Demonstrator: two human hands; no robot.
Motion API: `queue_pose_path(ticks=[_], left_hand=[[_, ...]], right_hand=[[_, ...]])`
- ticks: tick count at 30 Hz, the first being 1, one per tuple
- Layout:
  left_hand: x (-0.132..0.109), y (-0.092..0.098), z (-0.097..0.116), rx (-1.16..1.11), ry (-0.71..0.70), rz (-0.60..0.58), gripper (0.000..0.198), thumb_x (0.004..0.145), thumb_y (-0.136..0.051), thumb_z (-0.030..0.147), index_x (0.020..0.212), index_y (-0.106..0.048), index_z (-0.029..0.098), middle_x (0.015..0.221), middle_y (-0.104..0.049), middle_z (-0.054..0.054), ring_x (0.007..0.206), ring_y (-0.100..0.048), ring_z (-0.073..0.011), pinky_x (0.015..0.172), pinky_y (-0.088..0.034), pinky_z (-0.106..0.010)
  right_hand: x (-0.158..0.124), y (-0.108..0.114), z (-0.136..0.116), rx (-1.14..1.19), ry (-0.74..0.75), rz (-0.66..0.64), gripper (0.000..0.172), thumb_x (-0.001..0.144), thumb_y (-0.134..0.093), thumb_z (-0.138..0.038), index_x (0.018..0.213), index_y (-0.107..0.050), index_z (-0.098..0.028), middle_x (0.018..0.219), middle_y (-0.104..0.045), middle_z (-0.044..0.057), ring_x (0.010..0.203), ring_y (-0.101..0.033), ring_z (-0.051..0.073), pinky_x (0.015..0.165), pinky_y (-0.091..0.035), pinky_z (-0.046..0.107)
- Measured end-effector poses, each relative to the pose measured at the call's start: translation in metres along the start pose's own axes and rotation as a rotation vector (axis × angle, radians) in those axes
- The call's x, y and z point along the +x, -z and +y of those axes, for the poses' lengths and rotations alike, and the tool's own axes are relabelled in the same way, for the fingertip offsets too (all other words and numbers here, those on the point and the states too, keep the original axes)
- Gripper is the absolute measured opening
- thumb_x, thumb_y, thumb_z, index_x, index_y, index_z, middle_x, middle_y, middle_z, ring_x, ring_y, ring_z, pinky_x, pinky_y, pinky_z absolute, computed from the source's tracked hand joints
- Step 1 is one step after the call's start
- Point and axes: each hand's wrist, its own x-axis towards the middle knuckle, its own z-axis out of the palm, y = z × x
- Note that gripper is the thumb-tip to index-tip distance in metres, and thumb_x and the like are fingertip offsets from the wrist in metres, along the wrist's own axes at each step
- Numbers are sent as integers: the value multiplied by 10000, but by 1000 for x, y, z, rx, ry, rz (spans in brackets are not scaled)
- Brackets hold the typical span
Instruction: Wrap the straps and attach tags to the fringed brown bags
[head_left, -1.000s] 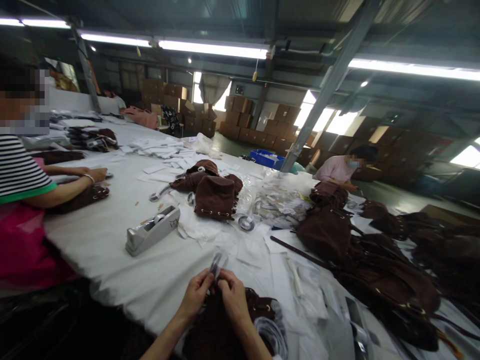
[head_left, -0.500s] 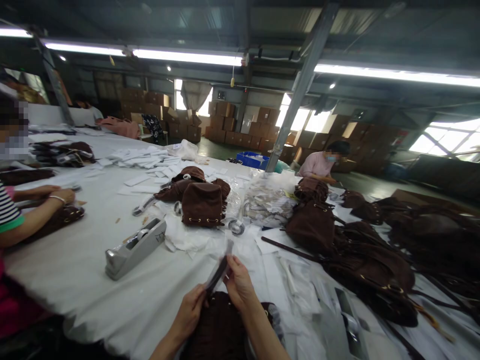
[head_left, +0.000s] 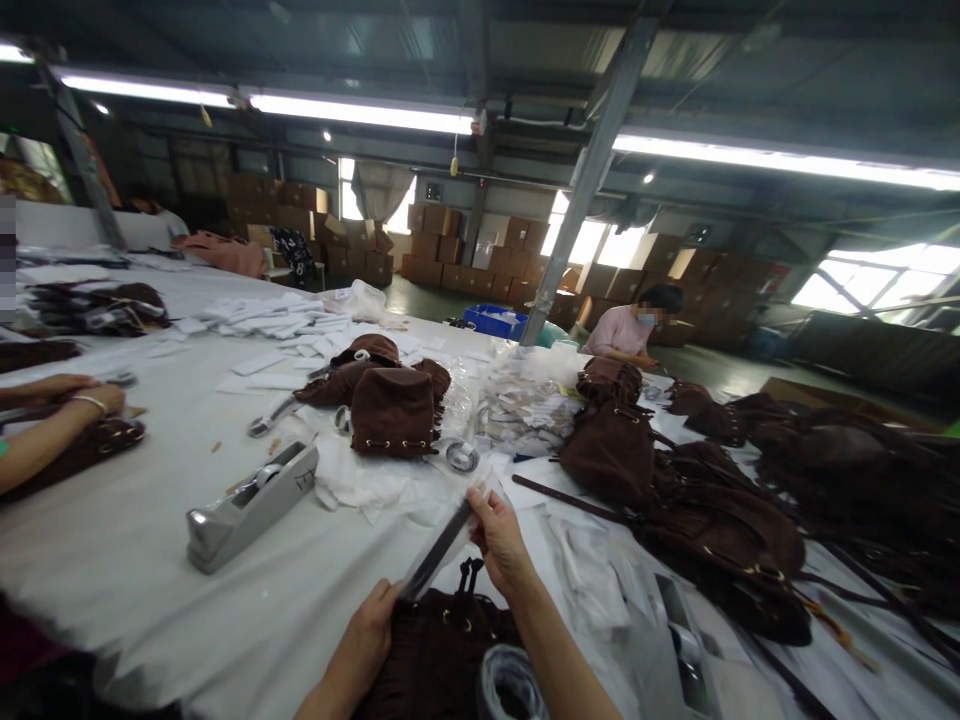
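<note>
A dark strap in clear wrapping (head_left: 439,545) stretches at a slant between my hands. My left hand (head_left: 369,635) pinches its lower end, and my right hand (head_left: 499,535) grips its upper end. Below them lies a dark brown fringed bag (head_left: 427,655) with gold eyelets and a short drawstring standing up. A roll wrapped in clear plastic (head_left: 512,685) rests on the bag beside my right forearm. Another brown bag (head_left: 394,410) stands further forward, with a small clear-wrapped coil (head_left: 461,456) next to it.
A grey tape dispenser (head_left: 251,505) sits at the left, and a second one (head_left: 686,645) at the lower right. Brown bags (head_left: 720,530) are heaped on the right. White paper pieces (head_left: 262,320) cover the table's far part. A co-worker's hands (head_left: 101,400) are at the left edge.
My hands have moved apart, my right hand up and to the right, so more of the strap shows. The drawstring and the wrapped roll have come into clearer view. The whole view has shifted slightly.
</note>
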Motion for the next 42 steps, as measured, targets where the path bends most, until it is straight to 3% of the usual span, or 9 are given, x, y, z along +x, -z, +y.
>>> queue_pose_path(ticks=[8, 11, 14, 17, 21, 24, 27, 35, 42], left_hand=[[9, 31, 1, -44, 33, -34, 282, 812, -474, 269, 972, -700, 219, 967, -648, -116, 940, -610, -273, 851, -472, -394], [33, 71, 35, -143, 81, 36, 472, 724, -615, 344, 1178, -624, 214, 1323, -530, -132, 1243, -442, -325, 1008, -370, -459], [64, 92, 91, -300, -20, -2, 527, 817, -549, 415, 1289, -526, 181, 1335, -525, -130, 1266, -431, -275, 1042, -332, -407], [88, 78, 131, -358, -52, -175, 379, 837, -513, 478, 949, -657, 145, 827, -689, -77, 818, -628, -206, 762, -477, -302], [97, 50, 134, -441, 89, -156, 456, 863, -393, 550, 710, -555, 153, 433, -428, 61, 374, -357, -79, 414, -273, -202], [94, 43, 129, -462, 86, -189, 447, 840, -427, 566, 680, -525, 160, 420, -379, 78, 366, -305, -67, 397, -217, -204], [92, 44, 134, -478, 64, -270, 442, 825, -460, 572, 681, -528, 160, 422, -385, 77, 382, -332, -70, 402, -222, -203], [88, 51, 137, -489, 101, -399, 422, 832, -443, 581, 764, -493, 168, 498, -462, 71, 380, -321, -53, 395, -209, -196], [89, 39, 126, -431, 71, -223, 339, 821, -494, 485, 674, -442, 185, 483, -434, 66, 424, -369, -72, 423, -258, -204]], right_hand=[[-5, 8, -34, -273, 288, 1, 363, 650, -738, -488, 625, -619, -145, 523, -474, -47, 483, -334, 74, 457, -251, 217], [-12, 4, -41, -379, 329, -42, 376, 660, -718, -510, 606, -635, -147, 505, -482, -41, 486, -356, 84, 466, -259, 224], [-16, -5, -45, -424, 354, -143, 376, 689, -687, -520, 655, -674, -146, 520, -526, -29, 492, -386, 92, 472, -267, 227], [-17, -5, -50, -481, 374, -194, 396, 754, -620, -524, 778, -706, -139, 568, -582, -1, 504, -450, 115, 471, -304, 232], [-21, 19, -61, -826, 603, -6, 377, 834, -558, -384, 1126, -628, -156, 847, -661, 68, 630, -569, 163, 571, -442, 279], [-31, 31, -57, -1287, 923, -72, 468, 821, -566, -203, 1286, -503, -208, 1147, -579, 115, 857, -594, 206, 756, -483, 335], [-37, 27, -44, -1671, 1067, -112, 381, 830, -528, -85, 1200, -548, -171, 1064, -583, 127, 903, -569, 235, 779, -468, 339], [-32, 10, -34, -1949, 967, 7, 204, 840, -486, -22, 744, -583, -173, 828, -579, 97, 769, -511, 236, 669, -389, 343], [-34, 1, -25, -1895, 858, -70, 299, 789, -475, 54, 969, -580, -160, 819, -589, 69, 723, -542, 200, 627, -400, 276]])
